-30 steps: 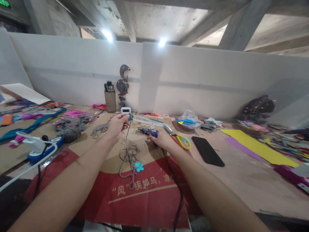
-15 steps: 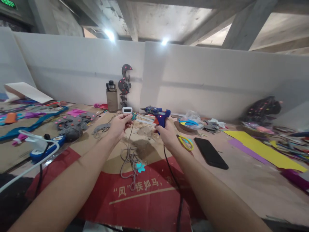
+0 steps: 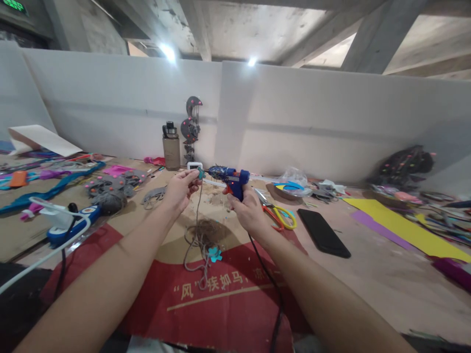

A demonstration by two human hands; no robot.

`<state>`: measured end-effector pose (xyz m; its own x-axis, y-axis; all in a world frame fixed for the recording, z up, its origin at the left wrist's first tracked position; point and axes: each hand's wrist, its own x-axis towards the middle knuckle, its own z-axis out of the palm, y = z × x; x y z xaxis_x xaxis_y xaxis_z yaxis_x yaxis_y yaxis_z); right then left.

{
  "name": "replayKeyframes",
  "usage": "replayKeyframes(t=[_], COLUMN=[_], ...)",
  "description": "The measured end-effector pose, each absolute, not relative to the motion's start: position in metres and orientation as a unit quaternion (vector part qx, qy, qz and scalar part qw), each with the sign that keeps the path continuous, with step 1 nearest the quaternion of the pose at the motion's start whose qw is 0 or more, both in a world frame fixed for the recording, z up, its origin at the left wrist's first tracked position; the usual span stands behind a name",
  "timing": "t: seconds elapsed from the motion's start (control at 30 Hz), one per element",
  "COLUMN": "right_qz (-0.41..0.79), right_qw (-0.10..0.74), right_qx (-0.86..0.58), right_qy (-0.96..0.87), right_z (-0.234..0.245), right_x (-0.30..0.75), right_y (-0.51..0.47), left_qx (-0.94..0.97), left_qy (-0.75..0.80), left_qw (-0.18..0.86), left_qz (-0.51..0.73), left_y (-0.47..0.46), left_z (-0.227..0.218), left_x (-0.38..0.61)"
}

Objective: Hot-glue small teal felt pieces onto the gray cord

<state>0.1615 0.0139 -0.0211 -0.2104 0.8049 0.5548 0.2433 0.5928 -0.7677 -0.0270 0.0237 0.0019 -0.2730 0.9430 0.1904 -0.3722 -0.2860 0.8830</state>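
My left hand (image 3: 183, 190) pinches a small teal cutout (image 3: 200, 172) between thumb and fingertips. A grey cord (image 3: 199, 208) hangs down from it to a loose tangle on the cardboard. My right hand (image 3: 247, 208) grips a blue hot glue gun (image 3: 235, 180) by its handle, the orange trigger under the fingers. The gun's nozzle points left and is at or very near the cutout; whether they touch I cannot tell. A black cable runs from the gun towards me. Another turquoise cutout (image 3: 214, 254) lies beside the cord tangle.
Scissors (image 3: 281, 215) with orange and yellow handles and a black phone (image 3: 323, 233) lie right of my right hand. Behind stand a bottle (image 3: 171, 149) and a white digital device (image 3: 195, 166). At left are a blue power strip (image 3: 88, 214) and grey yarn; at right, yellow sheet (image 3: 408, 225).
The glue gun has moved left, bringing its nozzle up to the cutout in my left hand. More of the scissors now shows behind my right hand. The left hand has barely moved.
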Motion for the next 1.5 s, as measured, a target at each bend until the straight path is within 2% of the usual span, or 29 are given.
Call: replayKeyframes(t=[0.3,0.47,0.83,1.27,1.5], right_qz=[0.221,0.231,0.217,0.173,0.167], right_qw=[0.508,0.503,0.534,0.498,0.510], right_qx=[-0.374,-0.382,-0.366,-0.388,-0.374], right_qy=[-0.744,-0.740,-0.730,-0.756,-0.756], right_z=[-0.0211,-0.0184,-0.0201,-0.0206,-0.0231], right_x=[0.1608,0.1588,0.1591,0.1591,0.1574], right_y=[0.0109,0.0077,0.0076,0.0076,0.0085], left_qx=[0.388,0.393,0.392,0.406,0.402], left_qy=[0.368,0.369,0.365,0.364,0.365], left_qw=[0.464,0.471,0.458,0.450,0.440], left_qz=[0.706,0.699,0.710,0.707,0.715], left_y=[0.0211,0.0216,0.0237,0.0233,0.0220], left_z=[0.0030,0.0016,0.0011,0.0011,0.0013], left_x=[-0.0230,-0.0212,-0.0257,-0.0239,-0.0231])
